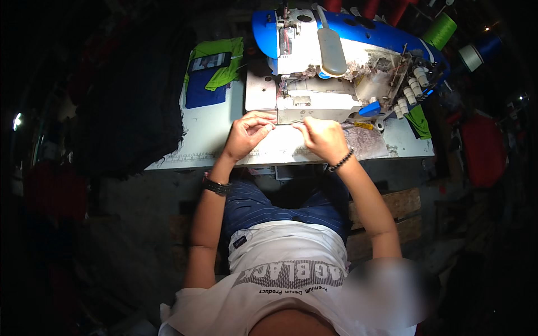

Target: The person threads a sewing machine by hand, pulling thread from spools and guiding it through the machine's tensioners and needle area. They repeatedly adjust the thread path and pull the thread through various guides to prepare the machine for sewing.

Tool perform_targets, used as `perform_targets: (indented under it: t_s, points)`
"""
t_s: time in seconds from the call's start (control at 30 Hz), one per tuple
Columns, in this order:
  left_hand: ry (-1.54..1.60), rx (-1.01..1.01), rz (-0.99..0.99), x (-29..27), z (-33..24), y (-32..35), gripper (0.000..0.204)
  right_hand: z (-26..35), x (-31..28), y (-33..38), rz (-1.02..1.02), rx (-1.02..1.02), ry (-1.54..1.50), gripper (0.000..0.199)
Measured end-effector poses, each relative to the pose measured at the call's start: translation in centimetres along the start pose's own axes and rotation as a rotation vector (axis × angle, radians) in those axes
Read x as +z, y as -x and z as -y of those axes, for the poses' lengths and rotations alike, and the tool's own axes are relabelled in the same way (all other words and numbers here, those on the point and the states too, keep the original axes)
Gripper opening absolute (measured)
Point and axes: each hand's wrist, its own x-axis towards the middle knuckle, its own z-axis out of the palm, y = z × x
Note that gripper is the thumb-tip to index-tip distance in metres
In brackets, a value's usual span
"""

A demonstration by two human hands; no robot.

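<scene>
Fabric piece (283, 143), pale and thin, lies flat on the tabletop (207, 131) directly in front of the sewing machine (330, 67), just inside the near edge and roughly at its middle. I read its long axis as running left to right, parallel to that near edge, with its far border tucked against the machine's base.

Starting at the left edge, I see a dark heap of cloth (131, 95) draped over the left end of the tabletop. Toward the far left corner sit green and blue cloth pieces (216, 70).

Next comes my left hand (246, 134), resting on the left part of the fabric. Its fingers are curled inward with the thumb and fingertips pinched together on the fabric's upper border. A dark watch (216, 186) sits on that wrist.

My right hand (322, 137) rests on the right part of the fabric, fingers bent and pressed together at the same border; I judge it a pinch grip, though the fingertips are partly hidden. A beaded bracelet (341, 161) circles that wrist.

Both hands lie equally near the fabric, their fingertips facing each other, near but apart, just before the machine's needle area.

Beyond the far right corner stand a green thread cone (440, 31) and a blue one (482, 50).
</scene>
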Motion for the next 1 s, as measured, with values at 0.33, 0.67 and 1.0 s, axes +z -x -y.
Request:
perform_targets:
  t_s: [0.33, 0.67, 1.0]
  points:
    - [0.199, -0.073, -0.018, -2.6, -2.4, -0.6, 0.033, -11.7, -0.2, 8.4, -0.138, 0.095, 0.383, 0.025]
    - [1.044, -0.256, -0.479, 1.8, -0.1, -1.8, 0.036, -0.4, 1.6, 5.5, -0.384, 0.606, -1.045, 0.030]
    - [1.013, -0.273, -0.487, 2.4, 1.5, -2.0, 0.028, -0.5, 3.0, 4.5, 0.239, 0.689, -0.287, 0.032]
